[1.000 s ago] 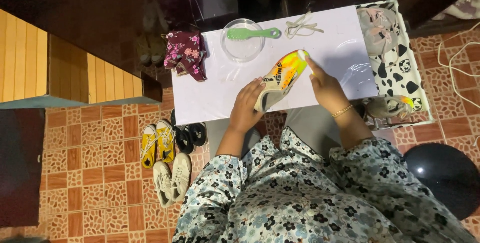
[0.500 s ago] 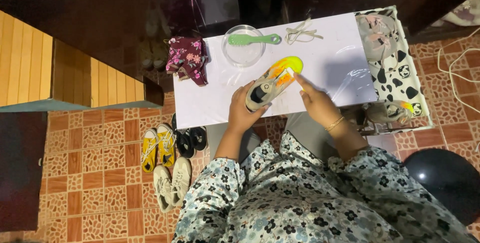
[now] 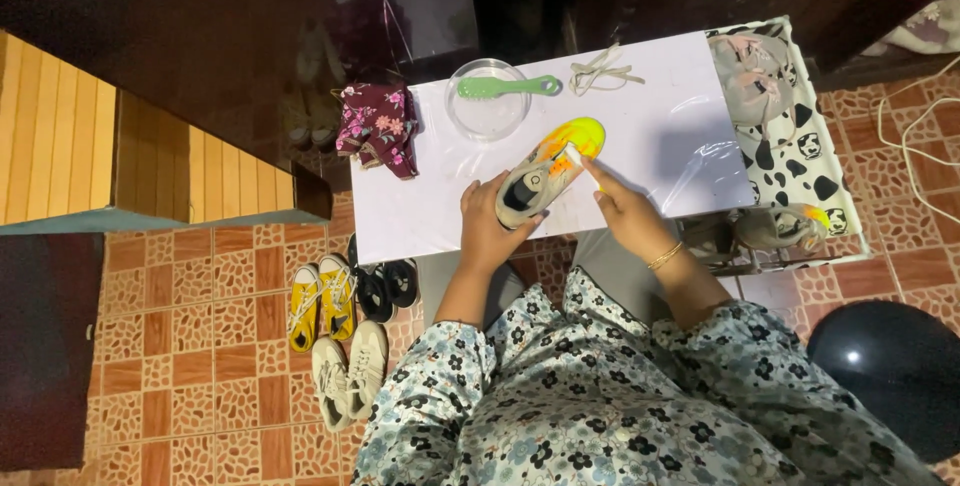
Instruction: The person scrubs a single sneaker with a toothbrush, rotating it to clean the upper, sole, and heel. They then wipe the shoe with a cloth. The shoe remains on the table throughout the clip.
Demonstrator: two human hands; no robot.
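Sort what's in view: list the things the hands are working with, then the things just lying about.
In hand: left hand, right hand, grey and yellow shoe.

Lying about: green brush on clear bowl, laces, maroon cloth, yellow shoes, cream shoes, black shoes.

A white table (image 3: 660, 136) stands in the upper middle of the frame. On it lie a clear bowl (image 3: 487, 111) with a green brush (image 3: 508, 86), pale laces (image 3: 600, 73) and a dark floral cloth (image 3: 378, 126) at its left edge.
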